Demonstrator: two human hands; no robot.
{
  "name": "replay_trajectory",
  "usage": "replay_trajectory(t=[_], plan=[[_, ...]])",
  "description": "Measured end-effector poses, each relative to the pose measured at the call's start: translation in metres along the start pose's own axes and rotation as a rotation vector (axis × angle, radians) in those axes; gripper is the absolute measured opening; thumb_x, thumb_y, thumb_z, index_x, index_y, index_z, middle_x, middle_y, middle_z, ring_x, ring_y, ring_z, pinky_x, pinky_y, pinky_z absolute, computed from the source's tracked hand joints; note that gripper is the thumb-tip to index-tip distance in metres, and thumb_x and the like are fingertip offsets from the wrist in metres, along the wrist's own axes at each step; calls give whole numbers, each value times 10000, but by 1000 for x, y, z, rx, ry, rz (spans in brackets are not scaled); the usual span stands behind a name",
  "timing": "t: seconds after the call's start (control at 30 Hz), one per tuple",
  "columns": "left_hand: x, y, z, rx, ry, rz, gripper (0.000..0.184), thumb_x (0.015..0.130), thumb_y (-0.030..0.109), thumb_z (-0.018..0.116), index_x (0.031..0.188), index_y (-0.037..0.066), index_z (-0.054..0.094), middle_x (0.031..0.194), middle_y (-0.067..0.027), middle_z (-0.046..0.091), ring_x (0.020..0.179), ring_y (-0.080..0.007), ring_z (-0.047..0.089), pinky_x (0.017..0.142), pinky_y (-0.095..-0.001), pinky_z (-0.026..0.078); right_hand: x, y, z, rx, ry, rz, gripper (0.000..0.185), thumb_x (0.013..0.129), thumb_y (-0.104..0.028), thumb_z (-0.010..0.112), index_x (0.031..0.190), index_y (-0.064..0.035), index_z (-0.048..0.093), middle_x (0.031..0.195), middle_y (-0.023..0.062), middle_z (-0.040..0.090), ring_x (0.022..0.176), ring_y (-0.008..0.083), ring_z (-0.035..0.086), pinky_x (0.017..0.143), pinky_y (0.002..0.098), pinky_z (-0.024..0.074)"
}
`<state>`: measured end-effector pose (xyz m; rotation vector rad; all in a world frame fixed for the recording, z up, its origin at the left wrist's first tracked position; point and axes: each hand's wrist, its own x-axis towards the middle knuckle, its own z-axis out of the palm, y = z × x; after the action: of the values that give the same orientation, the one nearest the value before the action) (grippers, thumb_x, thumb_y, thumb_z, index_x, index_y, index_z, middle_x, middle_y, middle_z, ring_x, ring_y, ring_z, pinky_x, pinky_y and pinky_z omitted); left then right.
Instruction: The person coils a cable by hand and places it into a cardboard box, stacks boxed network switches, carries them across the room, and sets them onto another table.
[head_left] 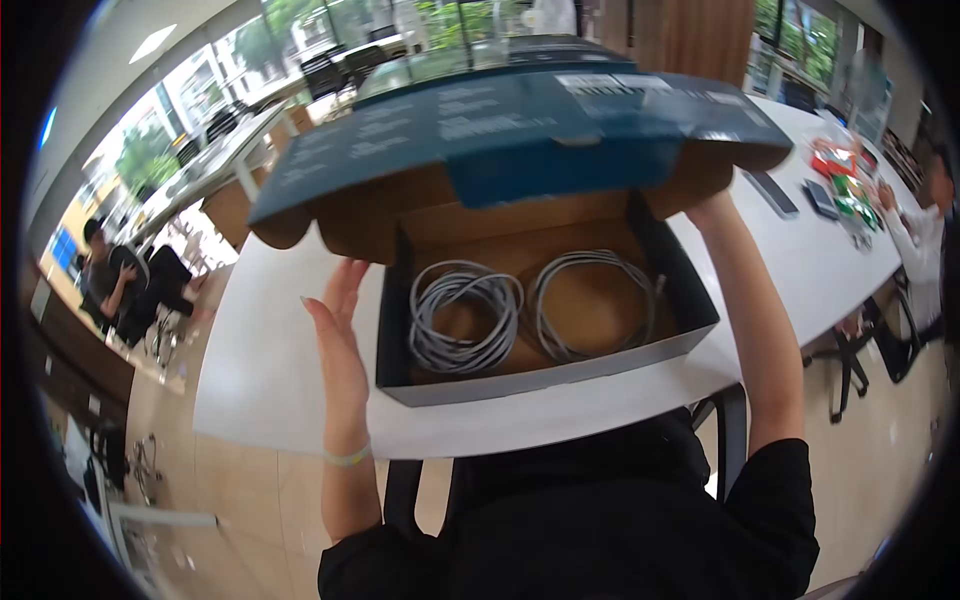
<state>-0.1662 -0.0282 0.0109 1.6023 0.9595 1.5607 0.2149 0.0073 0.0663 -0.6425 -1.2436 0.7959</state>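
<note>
A cardboard box (pixel 550 383) with a raised dark teal lid (pixel 400 125) stands on the white table. Inside lie two coils of grey cable, a thick one (pixel 440 345) at the left and a thinner one (pixel 540 310) at the right. My left hand (pixel 343 315) is beside the box's left wall, thumb apart from the fingers, with fingertips near the lid's lower edge. My right hand (pixel 712 212) is at the box's back right corner under the lid's right flap, which hides its fingers.
On the right of the white table (pixel 270 350) lie a phone-like dark item (pixel 770 194), a dark pouch (pixel 820 199) and red (pixel 833 158) and green packets (pixel 855 200). A person (pixel 925 240) sits at the right edge; another (pixel 125 285) sits far left.
</note>
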Motion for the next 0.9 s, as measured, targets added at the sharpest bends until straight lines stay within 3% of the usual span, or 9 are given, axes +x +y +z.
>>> replay_trajectory(t=[0.13, 0.23, 0.37, 0.47, 0.57, 0.63, 0.73, 0.8, 0.9], plan=[[-10, -14, -14, 74, -93, 59, 856, 822, 658, 45, 1256, 12, 402, 1264, -120, 445, 1223, -239, 351, 1042, -381, 154, -10, 0, -7, -48, -47, 84, 324, 846, -248, 536, 1075, -19, 534, 974, 82, 588, 909, 144, 561, 786, 258, 458], [-19, -20, -12, -33, 136, 23, 824, 843, 611, 19, 1294, -8, 325, 1295, -136, 397, 1232, -223, 328, 1058, -365, 118, -23, -4, -9, -164, -116, 172, 321, 845, -253, 538, 1069, -24, 538, 979, 77, 587, 913, 144, 558, 793, 260, 453], [-34, -12, -10, -107, 323, -129, 871, 789, 694, 43, 1338, 56, 267, 1327, -112, 368, 1226, -203, 336, 1013, -373, 245, -27, 1, -37, -384, -124, 288, 329, 859, -278, 508, 1058, -17, 536, 998, 75, 575, 944, 135, 532, 820, 247, 427], [-49, -1, -9, -206, 109, -16, 885, 785, 693, 41, 1348, 33, 214, 1362, -138, 302, 1259, -282, 278, 1038, -377, 181, -52, -26, -32, -532, -105, 266, 364, 880, -302, 460, 1102, -19, 516, 1106, 120, 538, 1062, 196, 494, 880, 298, 396], [-63, 9, -5, 102, -51, 168, 940, 770, 726, 144, 1340, -19, 185, 1360, -199, 282, 1259, -304, 283, 1028, -373, 197, -81, -51, -44, -391, -193, 285, 511, 841, -386, 506, 1196, -24, 445, 1208, 152, 467, 1155, 245, 425, 916, 339, 371], [-75, 20, -7, 129, -103, 91, 1001, 731, 757, 252, 1339, -35, 170, 1356, -219, 276, 1259, -310, 284, 1022, -367, 210, -101, -62, -51, -296, -303, 284, 649, 798, -456, 557, 1256, -28, 391, 1277, 169, 408, 1208, 273, 373, 942, 367, 351], [-84, 23, -11, 337, -255, 72, 1101, 629, 641, 610, 1331, -68, 145, 1338, -238, 291, 1253, -315, 296, 1008, -359, 244, -126, -66, -50, -358, -664, 208, 961, 623, -502, 713, 1331, -32, 265, 1386, 187, 224, 1277, 318, 246, 985, 424, 295], [-89, 30, -12, 510, -285, 57, 1095, 625, 576, 659, 1324, -85, 137, 1312, -247, 322, 1232, -317, 329, 999, -354, 260, -142, -65, -43, -819, -775, 6, 1142, 465, -415, 829, 1348, -29, 216, 1420, 200, 93, 1307, 349, 141, 1007, 442, 257], [-90, 51, -8, 639, -366, -21, 1052, 653, 469, 698, 1309, -118, 121, 1253, -265, 384, 1178, -327, 398, 973, -345, 299, -162, -53, -26, -936, -594, 11, 1100, 468, -272, 838, 1344, -22, 221, 1420, 217, 59, 1308, 367, 118, 1008, 424, 263]])
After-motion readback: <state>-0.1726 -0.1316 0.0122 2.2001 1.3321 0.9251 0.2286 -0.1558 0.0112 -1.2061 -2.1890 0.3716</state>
